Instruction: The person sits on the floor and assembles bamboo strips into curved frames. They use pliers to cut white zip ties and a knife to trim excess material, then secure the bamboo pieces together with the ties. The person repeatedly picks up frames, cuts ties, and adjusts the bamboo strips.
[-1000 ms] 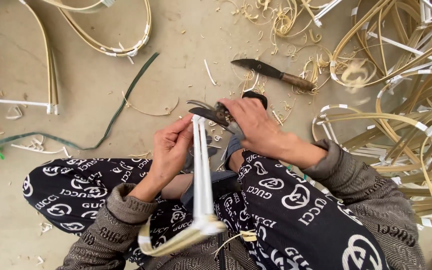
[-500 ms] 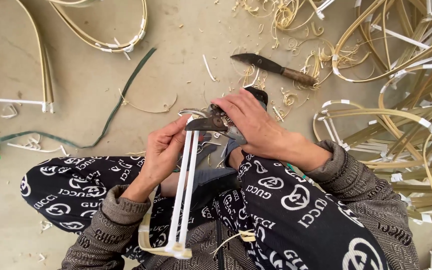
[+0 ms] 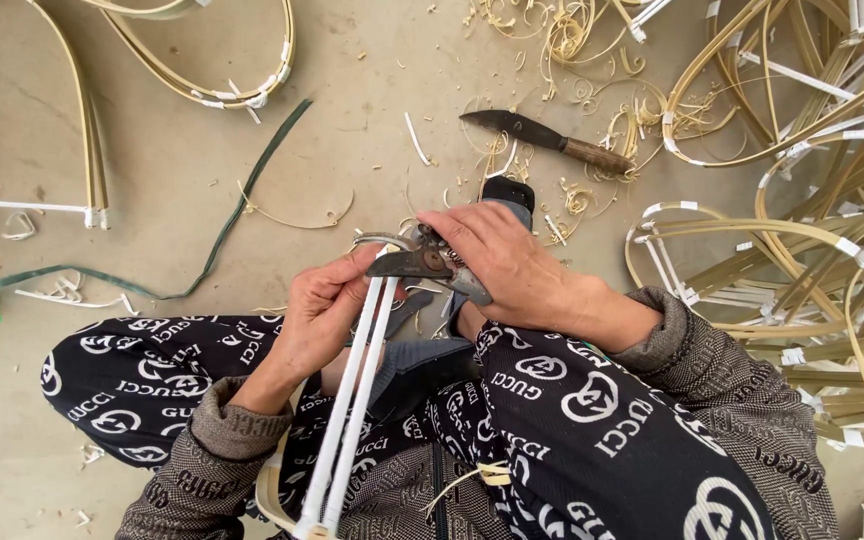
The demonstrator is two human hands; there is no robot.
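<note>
My left hand point(image 3: 320, 312) grips a pair of long white strips point(image 3: 352, 400) that run from my lap up to the hand. My right hand point(image 3: 497, 262) is closed on dark metal shears point(image 3: 422, 262), whose jaws meet the top ends of the strips right beside my left thumb. I sit on the concrete floor with my legs in black patterned trousers point(image 3: 552, 400). The strips' lower ends bend into a pale loop near my left sleeve.
A knife with a wooden handle point(image 3: 547, 140) lies on the floor ahead among curled shavings. A big pile of taped bamboo hoops point(image 3: 802, 230) fills the right side. More bent strips point(image 3: 202, 80) and a green band point(image 3: 242, 210) lie at left.
The white strips swung from lying flat together to side by side, their tops now at the shears' jaws. My hands stayed close together above my lap.
</note>
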